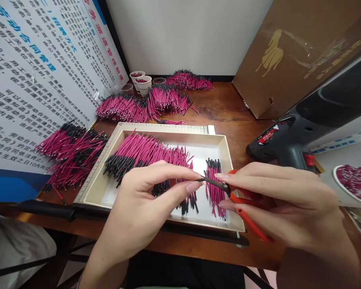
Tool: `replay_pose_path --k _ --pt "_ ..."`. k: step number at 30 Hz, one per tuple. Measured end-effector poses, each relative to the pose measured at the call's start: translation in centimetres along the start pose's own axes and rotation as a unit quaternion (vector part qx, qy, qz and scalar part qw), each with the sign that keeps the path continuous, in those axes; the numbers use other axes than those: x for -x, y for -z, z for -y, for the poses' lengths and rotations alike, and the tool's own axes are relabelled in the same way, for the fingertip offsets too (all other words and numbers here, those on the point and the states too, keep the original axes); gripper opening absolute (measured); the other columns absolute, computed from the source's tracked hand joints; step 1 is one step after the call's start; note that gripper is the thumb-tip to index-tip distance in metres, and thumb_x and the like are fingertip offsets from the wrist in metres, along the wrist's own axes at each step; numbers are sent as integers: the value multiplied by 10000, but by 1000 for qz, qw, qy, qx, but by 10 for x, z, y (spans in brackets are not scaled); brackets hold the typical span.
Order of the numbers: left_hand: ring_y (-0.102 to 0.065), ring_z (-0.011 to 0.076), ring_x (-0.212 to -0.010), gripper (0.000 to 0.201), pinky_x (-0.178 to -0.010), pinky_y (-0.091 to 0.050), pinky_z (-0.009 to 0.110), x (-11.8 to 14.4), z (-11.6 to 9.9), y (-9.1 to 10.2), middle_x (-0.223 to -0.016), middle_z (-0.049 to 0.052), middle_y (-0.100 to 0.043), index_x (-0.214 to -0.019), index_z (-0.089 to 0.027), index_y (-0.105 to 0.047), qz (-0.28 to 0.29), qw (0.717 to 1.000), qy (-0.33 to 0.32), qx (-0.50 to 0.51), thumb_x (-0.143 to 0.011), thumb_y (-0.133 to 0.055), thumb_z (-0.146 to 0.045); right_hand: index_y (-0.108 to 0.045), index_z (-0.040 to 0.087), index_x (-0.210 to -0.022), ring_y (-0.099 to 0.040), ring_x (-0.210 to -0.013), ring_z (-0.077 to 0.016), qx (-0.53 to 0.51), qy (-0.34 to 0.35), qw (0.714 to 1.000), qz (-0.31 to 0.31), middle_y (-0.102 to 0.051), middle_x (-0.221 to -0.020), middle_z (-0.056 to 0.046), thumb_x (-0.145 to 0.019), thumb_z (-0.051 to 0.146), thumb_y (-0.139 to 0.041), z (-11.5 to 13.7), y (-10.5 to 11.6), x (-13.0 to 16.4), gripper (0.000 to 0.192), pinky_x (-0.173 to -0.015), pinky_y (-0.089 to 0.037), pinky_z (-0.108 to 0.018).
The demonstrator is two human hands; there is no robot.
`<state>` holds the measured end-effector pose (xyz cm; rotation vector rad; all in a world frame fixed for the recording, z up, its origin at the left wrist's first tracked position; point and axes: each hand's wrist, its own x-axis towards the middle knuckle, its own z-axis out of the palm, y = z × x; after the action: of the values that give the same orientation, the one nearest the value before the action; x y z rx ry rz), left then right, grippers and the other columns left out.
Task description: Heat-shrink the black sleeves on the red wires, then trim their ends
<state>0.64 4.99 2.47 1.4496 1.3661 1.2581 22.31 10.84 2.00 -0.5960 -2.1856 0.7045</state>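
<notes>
My left hand point(147, 204) is closed, with thumb and forefinger pinched on a thin dark wire end, mostly hidden by the fingertips. In my right hand point(291, 200) is a pair of scissors point(255, 230) with orange handles. Its dark blades point left and reach the pinched fingertips; I cannot tell whether they touch the wire. Both hands are above a cream tray point(228, 154). A large heap of pink wires with black ends point(144, 148) fills its left and middle, partly behind my left hand. A smaller bunch of wires point(214, 200) lies at the tray's right side.
Ruler markings point(165, 128) run along the tray's back. More wire piles point(123, 108) lie behind it and to the left point(75, 148). Paper cups point(143, 85) stand at the back. At right are a dark power tool point(315, 120), a cardboard box point(276, 68) and a filled cup point(356, 184).
</notes>
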Motion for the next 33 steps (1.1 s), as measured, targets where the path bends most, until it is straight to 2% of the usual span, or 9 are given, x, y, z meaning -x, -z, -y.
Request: replay_pose_path --k 4,13,21,27,33 --pt "-666 82 -707 151 -649 -522 138 0 0 0 -775 -65 -758 -856 -297 -811 -5 1000 -6 -14 -849 -757 -156 -750 290 -1208 -628 -618 -125 3 6 1000 -2 -709 -769 -15 -806 81 -776 0 -1 -3 454 -525 -502 -214" --pt "-698 100 -699 139 -637 -550 150 2 1 1 -805 -53 -785 -856 -304 -816 -16 999 -13 -31 -844 -769 -174 -746 277 -1210 -622 -623 -115 7 5 1000 12 -703 -766 -10 -820 82 -766 1 -1 -2 436 -546 -507 -203" --pt "-688 77 -704 149 -642 -527 125 2 2 1 -804 -83 -786 -847 -327 -811 -17 999 -11 -50 -848 -767 -185 -744 255 -1206 -635 -617 -123 12 3 1000 12 -713 -778 -24 -825 100 -772 -2 -2 2 413 -528 -502 -214" --pt "-702 101 -700 107 -633 -542 151 4 0 2 -793 -56 -788 -837 -293 -810 -14 999 -1 -47 -859 -758 -203 -745 275 -1204 -610 -600 -119 22 0 1000 -5 -700 -752 -13 -834 123 -770 -2 -4 3 401 -517 -475 -219" --pt "-676 77 -660 104 -604 -517 125 2 0 1 -769 -74 -781 -864 -310 -813 -13 999 -2 -50 -864 -759 -221 -760 272 -1167 -577 -597 -106 21 -12 1000 -18 -682 -744 -4 -808 126 -796 0 -6 1 390 -502 -442 -206"
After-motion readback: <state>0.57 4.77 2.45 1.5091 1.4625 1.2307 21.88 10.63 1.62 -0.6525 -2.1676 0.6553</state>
